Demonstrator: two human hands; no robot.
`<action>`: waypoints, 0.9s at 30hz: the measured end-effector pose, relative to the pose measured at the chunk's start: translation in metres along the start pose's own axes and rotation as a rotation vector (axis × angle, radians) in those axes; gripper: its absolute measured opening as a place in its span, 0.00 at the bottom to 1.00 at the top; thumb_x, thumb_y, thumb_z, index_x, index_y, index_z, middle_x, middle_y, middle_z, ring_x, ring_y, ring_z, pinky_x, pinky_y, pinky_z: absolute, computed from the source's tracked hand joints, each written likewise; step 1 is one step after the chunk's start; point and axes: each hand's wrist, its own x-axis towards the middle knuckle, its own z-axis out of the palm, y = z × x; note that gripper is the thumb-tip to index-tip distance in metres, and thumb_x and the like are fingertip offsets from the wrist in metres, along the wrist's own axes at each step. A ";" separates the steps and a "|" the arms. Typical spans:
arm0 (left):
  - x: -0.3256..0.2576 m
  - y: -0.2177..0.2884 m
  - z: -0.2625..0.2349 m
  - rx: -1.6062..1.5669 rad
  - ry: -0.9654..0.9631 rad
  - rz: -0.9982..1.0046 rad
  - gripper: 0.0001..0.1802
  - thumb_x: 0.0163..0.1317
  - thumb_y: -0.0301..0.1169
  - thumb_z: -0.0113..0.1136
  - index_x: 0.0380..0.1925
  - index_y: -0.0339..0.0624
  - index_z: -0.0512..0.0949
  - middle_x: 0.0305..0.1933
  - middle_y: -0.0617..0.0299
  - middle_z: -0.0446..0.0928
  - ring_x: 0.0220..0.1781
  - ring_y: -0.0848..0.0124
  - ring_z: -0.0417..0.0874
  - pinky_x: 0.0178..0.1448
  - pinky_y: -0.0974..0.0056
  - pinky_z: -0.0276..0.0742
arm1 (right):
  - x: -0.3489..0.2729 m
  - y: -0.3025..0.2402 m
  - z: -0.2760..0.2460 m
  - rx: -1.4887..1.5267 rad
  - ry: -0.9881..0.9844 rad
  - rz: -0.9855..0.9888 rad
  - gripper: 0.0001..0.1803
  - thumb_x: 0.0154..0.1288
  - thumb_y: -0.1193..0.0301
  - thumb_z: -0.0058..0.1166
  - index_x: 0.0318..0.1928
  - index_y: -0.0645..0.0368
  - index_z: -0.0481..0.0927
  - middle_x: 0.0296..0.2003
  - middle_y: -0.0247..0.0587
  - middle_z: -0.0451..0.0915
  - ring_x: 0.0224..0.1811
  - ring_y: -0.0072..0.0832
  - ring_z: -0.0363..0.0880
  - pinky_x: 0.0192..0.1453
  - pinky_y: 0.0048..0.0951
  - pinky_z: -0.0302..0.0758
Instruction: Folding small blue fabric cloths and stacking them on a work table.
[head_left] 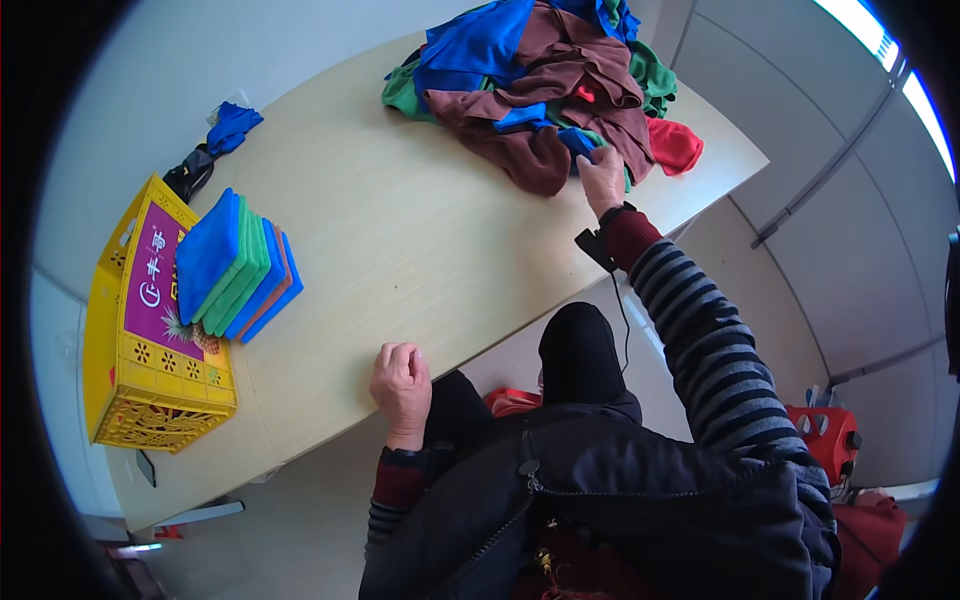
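Observation:
A loose heap of blue, brown, green and red cloths [560, 80] lies crumpled at the far side of the table. My right hand [603, 180] reaches to its near edge, thumb and fingers closed on a blue cloth [577, 141] beside a brown fold. A red cloth [675, 146] sticks out to the right of that hand. Curled into a loose fist, my left hand [402, 385] rests at the table's front edge with nothing visible in it. Toward the left, several folded blue, green and brown cloths [210, 255] stand in a leaning row against a yellow crate.
The yellow plastic crate [165, 390], with a purple panel, stands at the table's left end. Behind it lie a blue bunched cloth [235, 127] and a black item [190, 174]. A dark cable [625, 320] hangs from my right wrist. The pale table [350, 240] has a rounded right corner.

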 end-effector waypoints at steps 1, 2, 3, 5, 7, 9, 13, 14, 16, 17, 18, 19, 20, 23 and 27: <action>0.001 0.002 0.000 0.003 -0.003 -0.003 0.06 0.57 0.22 0.64 0.32 0.44 0.78 0.34 0.59 0.77 0.35 0.58 0.81 0.37 0.56 0.77 | 0.004 0.002 -0.001 -0.001 0.007 0.001 0.18 0.62 0.65 0.63 0.49 0.60 0.77 0.39 0.46 0.80 0.39 0.40 0.82 0.44 0.40 0.79; -0.002 -0.003 -0.005 0.028 -0.003 -0.020 0.06 0.57 0.22 0.64 0.32 0.44 0.77 0.34 0.60 0.77 0.36 0.58 0.81 0.37 0.56 0.77 | 0.001 -0.010 0.004 -0.064 -0.058 -0.080 0.19 0.60 0.65 0.63 0.49 0.61 0.77 0.39 0.47 0.80 0.39 0.42 0.83 0.46 0.40 0.79; -0.006 -0.008 -0.010 0.049 0.003 -0.029 0.06 0.57 0.22 0.64 0.32 0.44 0.77 0.34 0.60 0.77 0.36 0.58 0.81 0.37 0.56 0.77 | -0.003 -0.024 0.008 -0.125 -0.123 -0.163 0.20 0.59 0.65 0.64 0.49 0.61 0.77 0.38 0.48 0.80 0.40 0.44 0.83 0.47 0.40 0.78; -0.005 -0.006 -0.006 0.042 0.010 -0.018 0.06 0.57 0.22 0.64 0.31 0.44 0.77 0.34 0.60 0.77 0.36 0.58 0.81 0.37 0.56 0.77 | 0.018 -0.014 0.008 -0.203 -0.153 -0.256 0.21 0.58 0.66 0.64 0.49 0.62 0.77 0.38 0.49 0.80 0.41 0.46 0.83 0.48 0.39 0.78; 0.002 0.001 0.005 0.008 0.016 0.002 0.06 0.57 0.22 0.64 0.31 0.45 0.77 0.34 0.60 0.77 0.36 0.58 0.81 0.37 0.56 0.77 | 0.064 0.019 -0.003 -0.164 -0.257 -0.164 0.19 0.61 0.65 0.64 0.49 0.60 0.77 0.37 0.45 0.81 0.41 0.42 0.85 0.46 0.37 0.79; 0.002 0.000 0.004 0.021 0.026 0.013 0.06 0.57 0.22 0.64 0.31 0.45 0.77 0.34 0.60 0.77 0.36 0.58 0.81 0.37 0.56 0.77 | 0.089 0.001 -0.007 0.103 -0.424 0.134 0.17 0.64 0.65 0.61 0.50 0.58 0.78 0.35 0.39 0.81 0.41 0.37 0.86 0.43 0.33 0.81; 0.000 -0.001 0.000 0.028 0.029 0.025 0.06 0.57 0.21 0.64 0.32 0.44 0.78 0.34 0.59 0.77 0.35 0.58 0.81 0.37 0.57 0.77 | 0.149 -0.078 -0.047 0.757 -0.466 0.121 0.10 0.71 0.66 0.56 0.47 0.58 0.80 0.33 0.37 0.82 0.33 0.29 0.87 0.35 0.26 0.82; -0.001 -0.003 -0.002 0.036 0.029 0.025 0.06 0.57 0.21 0.64 0.32 0.43 0.78 0.34 0.58 0.77 0.34 0.57 0.81 0.37 0.58 0.77 | 0.158 -0.113 -0.061 0.836 -0.511 0.065 0.11 0.73 0.66 0.55 0.50 0.58 0.78 0.36 0.34 0.80 0.34 0.30 0.86 0.42 0.24 0.83; -0.001 -0.001 -0.002 0.033 0.030 0.023 0.06 0.57 0.20 0.64 0.32 0.43 0.78 0.34 0.58 0.77 0.34 0.57 0.81 0.37 0.57 0.77 | 0.162 -0.171 -0.096 0.939 -0.542 -0.235 0.14 0.75 0.64 0.54 0.53 0.59 0.77 0.38 0.35 0.82 0.31 0.26 0.86 0.43 0.24 0.83; -0.001 -0.001 -0.005 0.043 0.036 0.018 0.07 0.57 0.20 0.63 0.32 0.43 0.78 0.34 0.58 0.77 0.35 0.57 0.81 0.37 0.57 0.77 | 0.158 -0.204 -0.115 0.944 -0.551 -0.235 0.14 0.75 0.64 0.54 0.53 0.59 0.77 0.38 0.35 0.82 0.31 0.26 0.86 0.43 0.24 0.83; -0.002 -0.001 -0.007 0.049 0.043 0.014 0.07 0.57 0.20 0.63 0.32 0.43 0.78 0.34 0.58 0.77 0.35 0.57 0.81 0.37 0.57 0.77 | 0.148 -0.235 -0.140 1.005 -0.629 -0.257 0.13 0.75 0.63 0.55 0.51 0.59 0.76 0.40 0.36 0.82 0.38 0.28 0.86 0.49 0.28 0.81; -0.002 -0.001 -0.006 0.045 0.040 0.012 0.07 0.57 0.20 0.63 0.32 0.43 0.78 0.34 0.58 0.77 0.35 0.57 0.81 0.37 0.57 0.77 | 0.137 -0.255 -0.159 1.058 -0.700 -0.275 0.13 0.75 0.63 0.55 0.48 0.59 0.74 0.42 0.37 0.82 0.45 0.29 0.86 0.54 0.32 0.80; -0.002 -0.002 -0.005 0.034 0.046 0.017 0.07 0.57 0.20 0.64 0.33 0.43 0.78 0.34 0.58 0.77 0.34 0.58 0.81 0.36 0.58 0.77 | 0.125 -0.268 -0.167 1.056 -0.704 -0.273 0.13 0.75 0.63 0.55 0.48 0.59 0.74 0.42 0.37 0.82 0.45 0.29 0.86 0.54 0.32 0.80; -0.003 -0.006 0.000 0.010 0.059 0.018 0.07 0.57 0.20 0.64 0.33 0.43 0.78 0.34 0.58 0.76 0.32 0.60 0.79 0.36 0.61 0.76 | 0.088 -0.291 -0.180 1.136 -0.923 -0.339 0.09 0.76 0.66 0.53 0.47 0.58 0.74 0.44 0.37 0.81 0.43 0.28 0.87 0.49 0.28 0.81; -0.003 -0.015 -0.007 -0.140 0.020 -0.086 0.04 0.62 0.21 0.64 0.34 0.42 0.79 0.33 0.63 0.76 0.29 0.71 0.76 0.35 0.67 0.73 | 0.040 -0.304 -0.174 0.984 -1.177 -0.189 0.07 0.76 0.70 0.52 0.42 0.61 0.76 0.36 0.35 0.81 0.36 0.24 0.85 0.42 0.24 0.80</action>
